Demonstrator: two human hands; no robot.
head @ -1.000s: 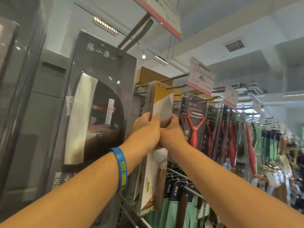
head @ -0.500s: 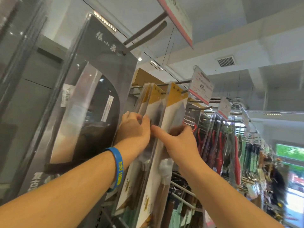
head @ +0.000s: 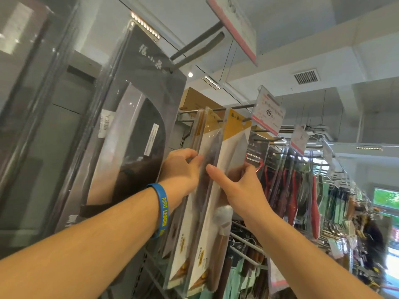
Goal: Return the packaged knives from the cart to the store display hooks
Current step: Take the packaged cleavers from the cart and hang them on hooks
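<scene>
Nearest, from 7 o'clock, a bare forearm with a blue wristband [head: 162, 210]. Just past it, slightly toward 9 o'clock of centre, the left hand [head: 180, 169], with fingers curled close together over the near edge of the rear packaged knives [head: 210, 143]; thumb hidden, so no telling how it lies. From 5 o'clock, the other forearm, up to the right hand [head: 244, 188] at centre, pinching the front packaged knife [head: 232, 145]: thumb stretched toward 10 o'clock and pressed on the clear face, other fingers hooked round the far edge toward 2 o'clock. Front pack tilted, yellow card top toward 12 o'clock, wooden handle toward 6 o'clock, just beside the rear packs and up at the display hook [head: 220, 121]; unclear whether its hole is on the prong. At 9 o'clock, close by, a large dark cleaver pack [head: 138, 130] on its own twin-pronged peg. Beyond the hook, toward 1 o'clock, a price tag [head: 268, 114] marked 49. Farther toward 3 o'clock, red peelers [head: 268, 186] among rows of hanging packs, blurred with distance. Farthest, at 1 o'clock, a ceiling vent [head: 306, 76].
</scene>
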